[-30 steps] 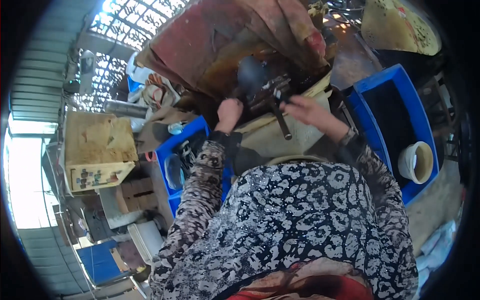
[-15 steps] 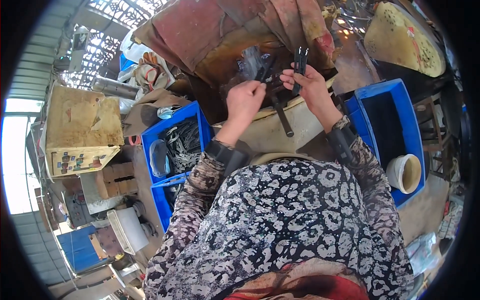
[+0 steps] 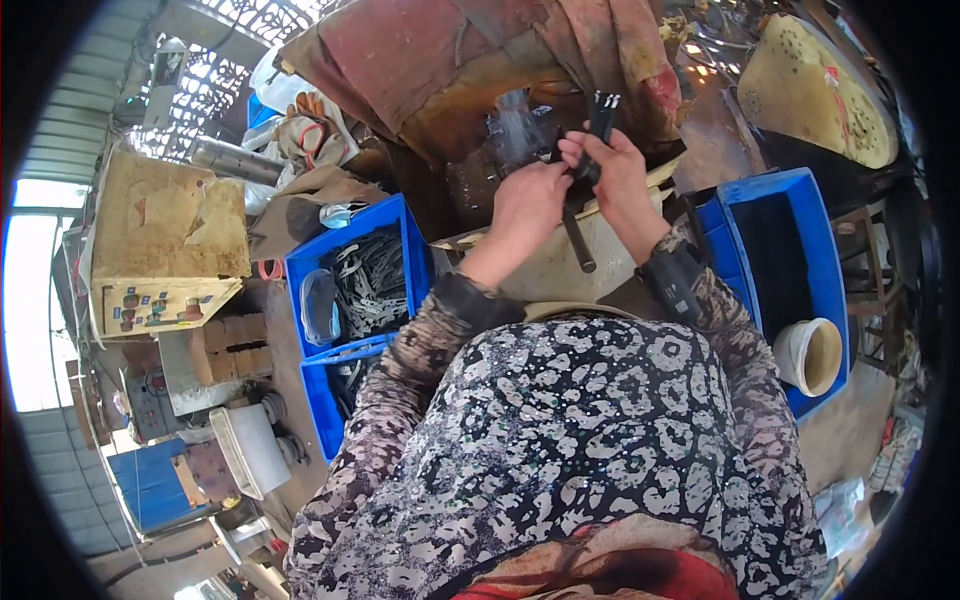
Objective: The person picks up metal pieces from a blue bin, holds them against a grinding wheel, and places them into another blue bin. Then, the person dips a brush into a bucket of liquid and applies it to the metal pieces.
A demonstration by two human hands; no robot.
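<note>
My right hand (image 3: 622, 178) is closed around a narrow black metal part (image 3: 602, 115) that stands up from its fingers and has small bright tips. Its exact kind I cannot make out. My left hand (image 3: 528, 208) has its fingers pinched together just beside the right one, at the lower end of the dark parts. What sits in that pinch is mostly hidden by the fingers. Below both hands a dark round bar (image 3: 578, 242) sticks out toward me over the pale front edge of a brown-stained, cloth-hooded work box (image 3: 470, 190).
On the left, a blue crate (image 3: 408, 245) holds many thin metal strips (image 3: 370, 285). A larger blue bin (image 3: 835, 270) stands on the right, with a whitish bucket (image 3: 808, 357) in it. A stained control box (image 3: 165, 235) with knobs is farther left. Red-brown cloth (image 3: 440, 60) hangs ahead.
My left hand has moved right, bringing its dark piece up against my right hand. The black part in my right hand has turned slightly, and the view has shifted a little.
</note>
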